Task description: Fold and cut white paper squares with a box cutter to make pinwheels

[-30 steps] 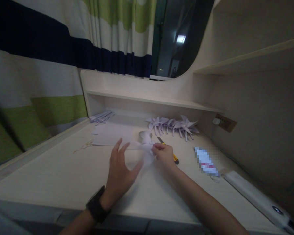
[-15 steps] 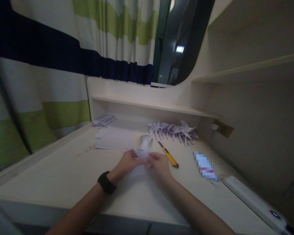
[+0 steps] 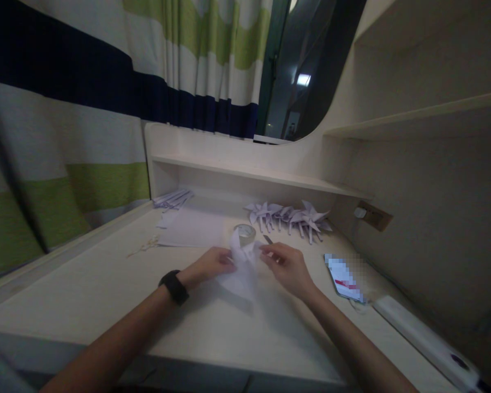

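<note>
A white paper pinwheel (image 3: 241,262), its blades loosely curled and partly blurred, is held just above the desk. My left hand (image 3: 216,262), with a black watch on the wrist, pinches its left side. On the other side my right hand (image 3: 284,265) has its fingertips closed at the pinwheel's upper right edge. Right behind the paper lies a roll of tape (image 3: 247,233), partly covered. The blade of a utility knife (image 3: 268,239) pokes out beyond my right hand, which hides its yellow handle.
Several finished paper pinwheels (image 3: 288,215) lie at the back right. White paper sheets (image 3: 194,224) and rolled paper sticks (image 3: 174,199) lie at the back left, beside some thin tan pieces (image 3: 147,244). A phone (image 3: 343,278) and a long white device (image 3: 425,341) are on the right.
My hands have moved apart, the right one outward over the knife's handle. The pinwheel has swung round, and its paper now hangs lower between the hands. The view has shifted slightly.
</note>
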`<state>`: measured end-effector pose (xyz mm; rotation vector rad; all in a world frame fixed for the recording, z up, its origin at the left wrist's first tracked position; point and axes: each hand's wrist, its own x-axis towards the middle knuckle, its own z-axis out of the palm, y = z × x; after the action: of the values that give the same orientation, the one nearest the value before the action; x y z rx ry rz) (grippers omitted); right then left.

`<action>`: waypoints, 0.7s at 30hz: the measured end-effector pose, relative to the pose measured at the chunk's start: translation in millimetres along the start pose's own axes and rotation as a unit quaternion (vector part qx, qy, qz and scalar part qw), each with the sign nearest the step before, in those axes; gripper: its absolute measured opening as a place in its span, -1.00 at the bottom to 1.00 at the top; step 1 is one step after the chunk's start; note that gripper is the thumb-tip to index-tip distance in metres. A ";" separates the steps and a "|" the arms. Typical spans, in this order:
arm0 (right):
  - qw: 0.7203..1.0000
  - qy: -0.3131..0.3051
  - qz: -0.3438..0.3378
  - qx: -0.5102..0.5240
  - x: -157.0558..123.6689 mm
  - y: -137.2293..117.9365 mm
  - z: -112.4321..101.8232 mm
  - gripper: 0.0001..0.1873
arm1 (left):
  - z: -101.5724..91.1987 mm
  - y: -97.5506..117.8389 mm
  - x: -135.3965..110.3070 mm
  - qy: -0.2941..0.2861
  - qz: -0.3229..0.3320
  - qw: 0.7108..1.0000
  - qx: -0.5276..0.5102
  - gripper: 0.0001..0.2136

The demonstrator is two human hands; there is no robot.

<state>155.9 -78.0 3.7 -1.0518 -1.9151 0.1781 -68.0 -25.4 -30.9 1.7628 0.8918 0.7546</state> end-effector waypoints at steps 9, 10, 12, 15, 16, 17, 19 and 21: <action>0.994 -0.107 -0.006 -0.034 16.3 19.6 10.7 -0.92 | -7.0 -4.1 23.2 -0.082 0.009 0.993 0.081 -0.71; 0.993 -0.111 0.006 -0.029 15.7 21.7 11.2 -0.91 | -7.1 -5.7 24.9 -0.086 0.002 0.993 0.081 -0.69; 0.992 -0.119 0.019 -0.026 13.7 25.9 11.5 -0.91 | -7.9 -7.0 25.4 -0.091 -0.007 0.992 0.089 -0.64; 0.992 -0.115 0.025 -0.038 9.4 31.9 10.9 -0.93 | -10.9 -1.3 14.7 0.006 0.038 0.988 0.148 -0.57; 0.993 -0.107 0.028 -0.042 7.8 33.8 10.8 -0.93 | -11.9 2.8 7.5 0.073 0.072 0.978 0.181 -0.58; 0.994 -0.098 0.032 -0.042 6.2 35.8 10.6 -0.92 | -12.6 7.6 -1.0 0.136 0.112 0.959 0.220 -0.61; 0.995 -0.080 0.046 -0.033 3.2 39.6 10.8 -0.90 | -11.8 17.0 -19.8 0.168 0.188 0.929 0.271 -0.66; 0.995 -0.065 0.069 -0.010 0.6 43.0 11.6 -0.89 | -7.4 22.2 -35.5 0.104 0.220 0.923 0.297 -0.66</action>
<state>172.5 -47.4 -24.2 -1.2125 -1.9649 0.3124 -88.0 -57.1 -10.7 2.5112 0.9369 1.0497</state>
